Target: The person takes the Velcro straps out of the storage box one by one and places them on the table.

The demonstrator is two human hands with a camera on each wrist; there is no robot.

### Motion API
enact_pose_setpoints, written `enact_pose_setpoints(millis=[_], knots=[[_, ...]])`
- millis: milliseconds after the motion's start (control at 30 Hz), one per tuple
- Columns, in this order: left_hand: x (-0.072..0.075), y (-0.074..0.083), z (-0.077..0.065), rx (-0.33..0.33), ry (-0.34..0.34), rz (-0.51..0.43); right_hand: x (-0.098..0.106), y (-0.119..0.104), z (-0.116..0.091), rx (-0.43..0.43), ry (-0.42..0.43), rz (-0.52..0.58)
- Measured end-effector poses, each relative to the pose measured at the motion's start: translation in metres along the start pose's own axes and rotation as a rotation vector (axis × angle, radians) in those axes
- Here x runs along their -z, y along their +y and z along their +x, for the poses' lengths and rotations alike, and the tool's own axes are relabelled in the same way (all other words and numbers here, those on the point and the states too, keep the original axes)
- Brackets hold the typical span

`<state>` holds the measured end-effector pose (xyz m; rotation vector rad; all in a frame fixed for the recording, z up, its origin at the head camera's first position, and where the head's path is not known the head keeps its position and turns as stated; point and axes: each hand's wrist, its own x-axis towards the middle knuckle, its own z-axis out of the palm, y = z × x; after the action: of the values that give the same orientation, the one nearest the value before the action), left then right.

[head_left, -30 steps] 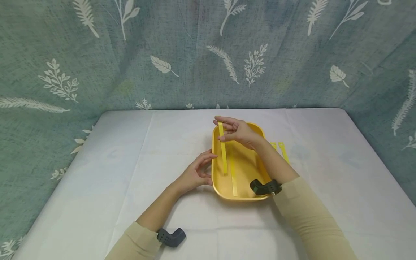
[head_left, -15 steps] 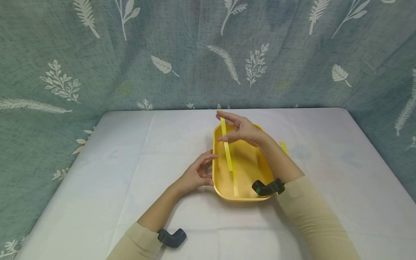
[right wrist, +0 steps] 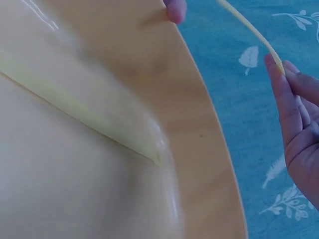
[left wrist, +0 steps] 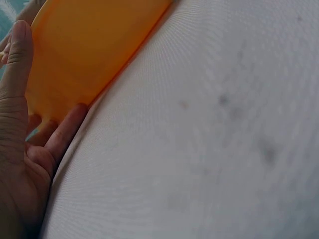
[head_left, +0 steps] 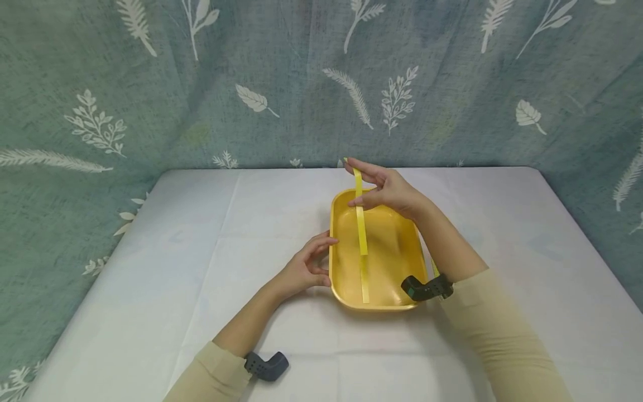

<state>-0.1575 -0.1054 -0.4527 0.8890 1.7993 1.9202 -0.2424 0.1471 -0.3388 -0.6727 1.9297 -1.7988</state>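
A yellow tray (head_left: 392,251) lies on the white-covered table. My left hand (head_left: 303,268) holds its left side, with the thumb and fingers bent against the wall. One fingertip (right wrist: 175,10) shows over the rim in the right wrist view. Between the thumb and fingers of my right hand (head_left: 389,190) is a narrow, flat yellow strip (head_left: 361,229), pinched above the tray's far left part. A second yellow strip (right wrist: 89,112) lies lengthwise inside the tray; in the head view, the held strip's lower end overlaps it. In the left wrist view, the left fingers touch the tray's outer wall (left wrist: 94,45).
Right of the tray, part of another yellow strip (head_left: 435,269) shows beside my right forearm. Behind the table (head_left: 261,201) hangs a teal curtain (head_left: 281,67) with white leaf prints. Both wrists carry dark devices (head_left: 266,367).
My right hand has moved right and toward the far edge, carrying the strip from the tray's left side to line up with the strip inside. My left hand has stayed put.
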Motion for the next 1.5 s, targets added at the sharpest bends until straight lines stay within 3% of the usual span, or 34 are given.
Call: enact_pose_setpoints(millis=[367, 833, 1500], knots=[[-0.001, -0.002, 0.0, 0.012, -0.002, -0.005, 0.018, -0.014, -0.02, -0.026, 0.065, -0.045], [-0.001, -0.002, -0.002, 0.01, 0.005, -0.007, 0.035, -0.031, -0.048, -0.025, 0.068, -0.086], [0.0, 0.002, -0.001, 0.025, 0.004, 0.018, 0.064, -0.029, -0.095, -0.029, 0.113, -0.162]])
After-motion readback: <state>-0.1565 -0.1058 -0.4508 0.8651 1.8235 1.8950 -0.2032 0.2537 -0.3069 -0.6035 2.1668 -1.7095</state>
